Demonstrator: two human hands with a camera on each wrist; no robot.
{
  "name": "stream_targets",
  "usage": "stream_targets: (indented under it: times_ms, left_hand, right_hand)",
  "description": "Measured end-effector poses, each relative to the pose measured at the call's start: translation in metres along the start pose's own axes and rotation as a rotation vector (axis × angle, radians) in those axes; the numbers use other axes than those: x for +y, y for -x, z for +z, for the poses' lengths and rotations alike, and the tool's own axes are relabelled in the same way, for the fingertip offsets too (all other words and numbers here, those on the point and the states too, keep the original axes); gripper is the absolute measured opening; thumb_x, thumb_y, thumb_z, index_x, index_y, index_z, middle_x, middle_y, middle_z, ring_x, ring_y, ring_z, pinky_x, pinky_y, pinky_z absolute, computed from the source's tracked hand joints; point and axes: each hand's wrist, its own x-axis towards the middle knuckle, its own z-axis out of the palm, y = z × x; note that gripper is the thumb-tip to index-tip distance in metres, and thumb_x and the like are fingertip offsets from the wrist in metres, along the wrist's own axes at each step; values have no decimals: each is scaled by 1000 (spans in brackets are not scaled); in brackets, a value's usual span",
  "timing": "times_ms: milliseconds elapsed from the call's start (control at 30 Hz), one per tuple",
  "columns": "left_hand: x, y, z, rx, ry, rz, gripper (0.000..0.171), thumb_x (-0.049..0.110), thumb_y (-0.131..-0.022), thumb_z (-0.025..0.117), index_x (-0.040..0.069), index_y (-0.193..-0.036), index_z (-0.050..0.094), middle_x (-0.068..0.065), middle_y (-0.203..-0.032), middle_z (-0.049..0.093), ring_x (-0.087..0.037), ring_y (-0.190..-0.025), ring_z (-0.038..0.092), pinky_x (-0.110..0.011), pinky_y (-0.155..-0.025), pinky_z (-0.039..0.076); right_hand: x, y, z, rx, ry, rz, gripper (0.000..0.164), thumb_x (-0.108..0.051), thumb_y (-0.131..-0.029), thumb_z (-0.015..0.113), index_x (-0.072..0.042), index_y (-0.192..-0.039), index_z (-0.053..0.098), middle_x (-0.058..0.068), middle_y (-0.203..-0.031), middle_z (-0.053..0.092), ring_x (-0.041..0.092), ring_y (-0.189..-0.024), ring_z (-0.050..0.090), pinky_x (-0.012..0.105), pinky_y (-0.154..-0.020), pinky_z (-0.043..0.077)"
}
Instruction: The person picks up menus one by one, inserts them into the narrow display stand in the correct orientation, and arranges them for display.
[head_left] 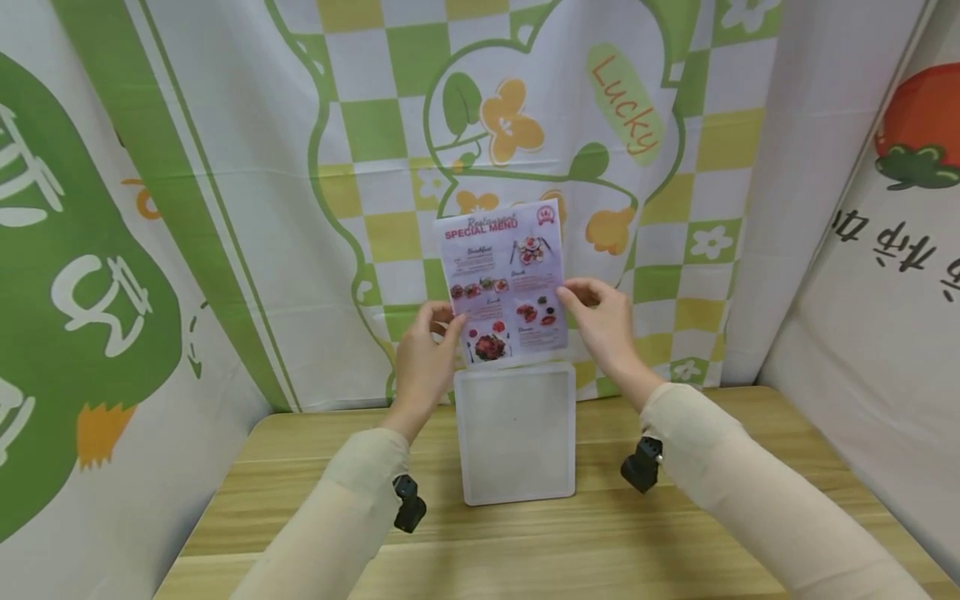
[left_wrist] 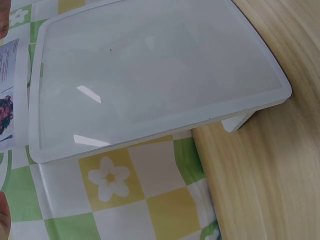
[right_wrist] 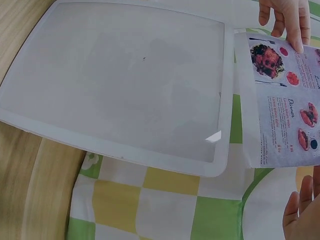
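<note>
A printed menu sheet (head_left: 504, 283) headed "SPECIAL MENU" is held up by its two side edges. My left hand (head_left: 427, 358) pinches its left edge low down, thumb in front. On the opposite edge my right hand (head_left: 600, 321) pinches it between thumb and fingers. Just below the sheet stands a white-framed display stand (head_left: 516, 437) with a clear front panel and nothing printed inside. In the right wrist view the sheet's lower edge (right_wrist: 252, 135) is close to the top of the stand (right_wrist: 125, 75). A support foot (left_wrist: 237, 121) shows behind the stand in the left wrist view.
The stand rests on a wood-grain table (head_left: 315, 483). Behind the table hangs a green, yellow and white checked curtain (head_left: 382, 125). Printed cloth walls (head_left: 97, 275) close in both sides. A small black camera (head_left: 408, 504) is strapped to each wrist.
</note>
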Motion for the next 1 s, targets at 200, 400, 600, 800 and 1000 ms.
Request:
stream_targets:
  times_ms: [200,400,600,800,1000]
  left_hand:
    - [0,-1,-2,19,4,13,21,23,-96,66,8,-110,62,-5,-98,68,-21,-87,61,-35,-70,48]
    - [-2,0,-4,21,12,15,22,23,-96,66,8,-111,62,-5,-98,69,-21,-86,61,-35,-69,49]
    - [-2,0,-6,6,8,6,22,25,-98,64,9,-113,61,-4,-99,68,-20,-88,60,-34,-69,48]
    - [-3,1,-7,-4,0,-14,21,25,-98,64,10,-112,61,-3,-99,68,-19,-88,60,-33,-69,48]
    - [-7,3,-6,-2,-2,-9,21,23,-97,65,9,-112,61,-4,-98,68,-20,-87,60,-33,-70,48]
  right_hand:
    - [-2,-2,2,-7,4,3,26,-18,-95,68,1,-113,68,17,-103,68,26,-93,60,27,-80,47]
    - [-3,-4,3,-9,15,5,26,-19,-96,68,0,-113,69,15,-102,68,22,-92,59,28,-81,46]
    - [-5,-4,4,-11,18,-5,26,-19,-96,67,0,-113,69,15,-102,68,19,-89,58,28,-80,46]
    - [-5,-2,6,-24,13,12,26,-19,-96,67,0,-114,68,14,-101,67,18,-89,57,27,-79,47]
    - [-1,-1,6,-37,19,11,26,-18,-96,66,1,-114,67,15,-102,67,18,-90,57,28,-80,47]
